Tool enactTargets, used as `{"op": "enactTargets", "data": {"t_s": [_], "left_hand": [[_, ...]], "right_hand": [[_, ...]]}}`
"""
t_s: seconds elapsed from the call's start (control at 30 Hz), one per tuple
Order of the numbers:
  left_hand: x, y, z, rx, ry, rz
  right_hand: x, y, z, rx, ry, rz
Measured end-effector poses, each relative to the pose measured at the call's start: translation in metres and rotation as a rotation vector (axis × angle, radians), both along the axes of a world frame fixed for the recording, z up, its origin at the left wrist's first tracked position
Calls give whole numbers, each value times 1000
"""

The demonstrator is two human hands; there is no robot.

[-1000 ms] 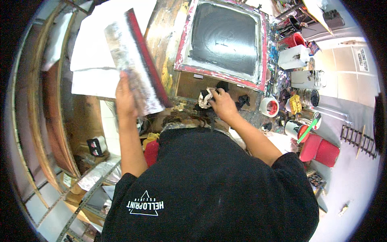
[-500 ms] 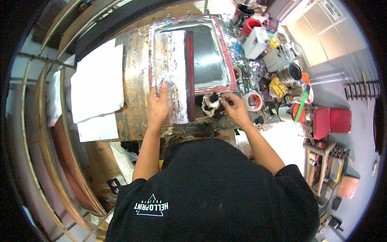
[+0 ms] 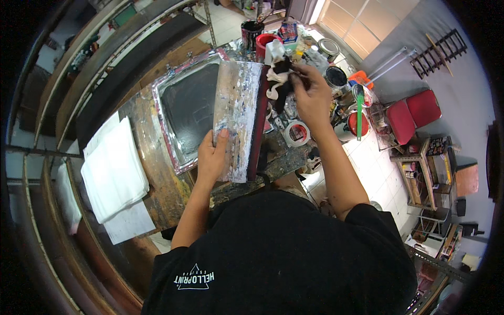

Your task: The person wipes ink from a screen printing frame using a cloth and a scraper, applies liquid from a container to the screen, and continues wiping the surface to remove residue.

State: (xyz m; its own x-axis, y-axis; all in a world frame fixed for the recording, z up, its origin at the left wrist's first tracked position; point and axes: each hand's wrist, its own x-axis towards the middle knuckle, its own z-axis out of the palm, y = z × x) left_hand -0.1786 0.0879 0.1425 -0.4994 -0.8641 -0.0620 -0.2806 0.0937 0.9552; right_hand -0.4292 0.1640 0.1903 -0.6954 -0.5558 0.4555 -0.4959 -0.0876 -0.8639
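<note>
My left hand (image 3: 211, 157) grips a wide wooden squeegee (image 3: 239, 115) near its closer end, thumb on top. Its handle is smeared with white and blue ink, and a dark red blade runs along the right side. My right hand (image 3: 314, 97) pinches a crumpled white rag (image 3: 278, 81) with black stains, against or close to the blade's far end; the exact contact is hard to see. Partly behind the squeegee, a printing screen (image 3: 189, 100) with dark mesh and a red-stained frame lies on the worktable.
A stack of white sheets (image 3: 115, 168) lies on the left of the ink-stained wooden table (image 3: 163, 194). A tape roll (image 3: 297, 133), a red tub (image 3: 266, 44) and several ink cans crowd the right side. Red chairs (image 3: 412, 115) stand farther right, and curved shelving (image 3: 58, 157) lines the left.
My right hand has carried the rag from the squeegee's near end up to the blade's far end. The squeegee has shifted right over the screen, and the view has turned.
</note>
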Motion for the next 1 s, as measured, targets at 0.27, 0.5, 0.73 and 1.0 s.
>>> {"op": "enactTargets", "data": {"t_s": [0.27,0.5,0.73,1.0], "left_hand": [[-22,0,-1,-22,15,-80],[-50,6,-2,-13,91,-79],[-72,0,-22,20,146,4],[-113,-6,-29,105,188,17]], "right_hand": [[9,-5,17,142,438,-59],[-9,-18,28,217,628,-140],[19,13,-17,311,619,38],[29,72,-41,382,553,92]]}}
